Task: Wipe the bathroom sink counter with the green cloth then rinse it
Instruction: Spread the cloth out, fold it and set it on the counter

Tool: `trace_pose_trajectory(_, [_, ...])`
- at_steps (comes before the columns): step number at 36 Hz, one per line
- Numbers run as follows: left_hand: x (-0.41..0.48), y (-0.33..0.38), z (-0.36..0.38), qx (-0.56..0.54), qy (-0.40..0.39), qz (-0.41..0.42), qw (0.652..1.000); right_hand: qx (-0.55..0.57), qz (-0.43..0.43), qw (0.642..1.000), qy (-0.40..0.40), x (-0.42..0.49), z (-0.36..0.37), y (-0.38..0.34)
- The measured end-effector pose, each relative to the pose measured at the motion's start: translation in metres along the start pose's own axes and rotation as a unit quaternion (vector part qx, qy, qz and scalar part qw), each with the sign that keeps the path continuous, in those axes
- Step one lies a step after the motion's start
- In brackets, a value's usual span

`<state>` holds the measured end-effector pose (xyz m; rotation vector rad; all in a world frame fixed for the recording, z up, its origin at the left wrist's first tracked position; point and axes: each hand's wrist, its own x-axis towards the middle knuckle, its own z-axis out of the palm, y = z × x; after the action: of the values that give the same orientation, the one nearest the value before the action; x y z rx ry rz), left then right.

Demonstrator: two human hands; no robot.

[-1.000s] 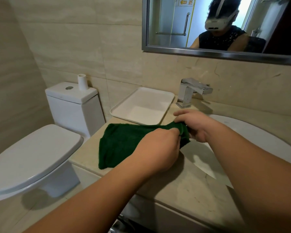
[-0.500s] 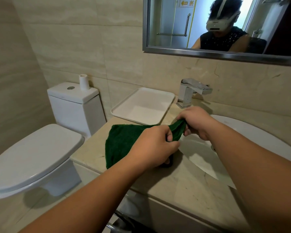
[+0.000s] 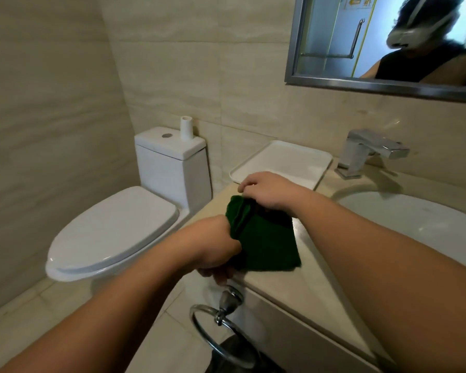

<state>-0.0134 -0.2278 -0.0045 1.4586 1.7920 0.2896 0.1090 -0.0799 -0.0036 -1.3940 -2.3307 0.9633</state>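
The green cloth lies folded on the beige counter, near its left front corner. My left hand grips the cloth's near left edge at the counter's front lip. My right hand presses on the cloth's far edge, fingers curled over the folded part. The white sink basin is set into the counter to the right, with the chrome faucet behind it.
A white tray sits at the counter's back left. Left of the counter stands a toilet with its lid down and a small white roll on the tank. A chrome towel ring hangs below the counter's front. A mirror hangs above.
The cloth has been folded over into a smaller shape and shifted left on the counter. Both hands moved left with it; the view also turned left and down.
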Motion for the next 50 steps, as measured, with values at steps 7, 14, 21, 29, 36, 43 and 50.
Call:
trace_pose_trajectory(7, [0.004, -0.013, -0.003, 0.098, 0.016, -0.047, 0.994, 0.011, -0.032, 0.998, 0.045, 0.006, -0.003, 0.015])
trace_pose_trajectory(14, [0.012, -0.005, 0.005, 0.203, 0.092, 0.001, 0.975, -0.234, -0.030, 0.972, -0.014, 0.007, -0.006, 0.019])
trace_pose_trajectory(21, [0.024, 0.007, 0.001, 0.202, 0.075, 0.026, 0.976, -0.244, 0.039, 0.969, -0.030, 0.000, -0.008, 0.018])
trace_pose_trajectory(29, [0.032, 0.020, -0.002, 0.092, 0.098, 0.055, 0.989, -0.125, 0.068, 0.990, 0.024, -0.022, -0.041, 0.032])
trace_pose_trajectory(36, [0.041, 0.037, -0.011, 0.028, 0.087, 0.091, 0.992, -0.020, 0.087, 0.994, 0.057, -0.032, -0.065, 0.049])
trace_pose_trajectory(43, [0.060, 0.034, -0.038, -0.079, 0.020, 0.037, 0.996, 0.060, 0.141, 0.988, 0.004, -0.037, -0.073, 0.080])
trace_pose_trajectory(50, [0.085, 0.029, -0.023, 0.045, 0.158, 0.051, 0.985, 0.051, 0.114, 0.992, 0.019, -0.044, -0.061, 0.082])
